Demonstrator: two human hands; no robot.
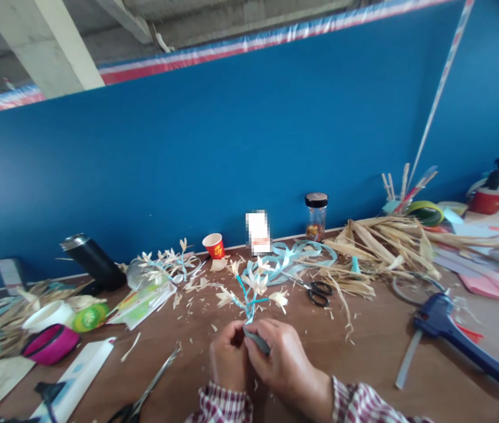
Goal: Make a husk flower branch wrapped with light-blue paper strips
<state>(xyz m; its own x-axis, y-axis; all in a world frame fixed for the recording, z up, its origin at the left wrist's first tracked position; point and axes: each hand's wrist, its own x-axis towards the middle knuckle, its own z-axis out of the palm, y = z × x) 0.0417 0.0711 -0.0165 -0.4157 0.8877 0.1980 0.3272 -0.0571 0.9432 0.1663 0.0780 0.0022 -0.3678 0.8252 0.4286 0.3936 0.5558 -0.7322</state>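
Observation:
My left hand [230,357] is closed low on the stem of a spray of cream flowers [257,284], apparently made of dried husk, with light-blue wrapped stems. The spray stands upright above my fingertips, its blooms fanning out. My right hand [285,351] pinches a grey-blue strip [257,342] right beside the stem's base; my fingers hide part of it. Both hands touch or nearly touch at the thumbs. Behind the spray lie loops of light-blue ribbon [291,258] and black-handled scissors [318,292]. Another flower spray [167,264] rests further left.
At right are a blue glue gun [436,317] and a heap of dry husks [379,247]. A lidded jar [315,218] and red paper cup [214,245] stand at the back. On the left are a leaning black flask [94,261], a magenta bowl [52,345] and more scissors [150,385].

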